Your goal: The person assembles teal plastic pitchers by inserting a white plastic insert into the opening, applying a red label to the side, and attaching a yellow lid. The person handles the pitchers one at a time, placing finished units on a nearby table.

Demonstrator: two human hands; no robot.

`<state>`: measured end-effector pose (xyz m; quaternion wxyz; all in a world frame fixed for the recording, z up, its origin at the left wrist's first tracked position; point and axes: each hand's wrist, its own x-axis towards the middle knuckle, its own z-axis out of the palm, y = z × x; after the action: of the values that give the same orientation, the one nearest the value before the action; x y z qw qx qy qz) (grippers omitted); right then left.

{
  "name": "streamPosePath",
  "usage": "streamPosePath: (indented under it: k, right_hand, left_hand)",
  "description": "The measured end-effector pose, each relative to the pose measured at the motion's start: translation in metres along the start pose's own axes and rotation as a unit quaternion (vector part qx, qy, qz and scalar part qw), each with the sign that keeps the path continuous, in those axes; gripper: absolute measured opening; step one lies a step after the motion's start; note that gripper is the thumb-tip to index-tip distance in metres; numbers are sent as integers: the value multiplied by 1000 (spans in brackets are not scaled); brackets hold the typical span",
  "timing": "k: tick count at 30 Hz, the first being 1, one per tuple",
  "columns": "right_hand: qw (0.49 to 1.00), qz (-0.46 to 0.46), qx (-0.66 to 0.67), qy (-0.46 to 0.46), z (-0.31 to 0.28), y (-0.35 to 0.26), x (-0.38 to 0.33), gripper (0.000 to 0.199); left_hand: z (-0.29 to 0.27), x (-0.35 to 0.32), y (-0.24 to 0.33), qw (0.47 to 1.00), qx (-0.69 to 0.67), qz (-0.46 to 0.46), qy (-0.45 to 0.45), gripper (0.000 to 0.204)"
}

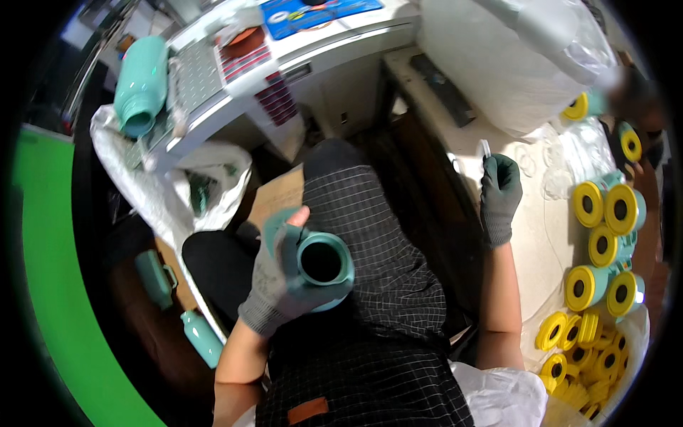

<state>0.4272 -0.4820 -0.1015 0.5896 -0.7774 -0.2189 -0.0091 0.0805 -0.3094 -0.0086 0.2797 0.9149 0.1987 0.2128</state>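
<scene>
My left hand (272, 285), in a grey glove with the thumb tip bare, wraps around a teal bottle (347, 265). The bottle's round, uncapped mouth faces up above my lap, and its inside looks dark. Over the pale table on the right, my right hand (501, 191) wears a dark grey-green glove. Its fingertips pinch a small whitish piece (486, 148), seen edge-on, so its full shape is unclear. Thin clear rings (525, 161) lie on the table just beside that hand.
Teal containers with yellow-rimmed ends (620, 210) line the table's right side, above a heap of yellow lids (580, 359). A large teal bottle (142, 82) lies at the upper left near a white bag (128, 153). Smaller teal bottles (201, 338) lie low on the left.
</scene>
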Motion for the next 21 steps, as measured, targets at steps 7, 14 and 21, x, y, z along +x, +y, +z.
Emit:
streamPosePath:
  k: [7, 14, 21]
  right_hand:
    - [749, 300, 346, -479, 76, -144, -106, 42]
    - [857, -246, 81, -446, 81, -169, -121, 24]
    - [751, -472, -12, -462, 88, -169, -112, 46]
  left_hand:
    - [-10, -9, 6, 994, 16, 99, 35, 67]
    - [-25, -29, -12, 996, 41, 71, 22, 39]
    - [-42, -26, -20, 995, 49, 80, -18, 36]
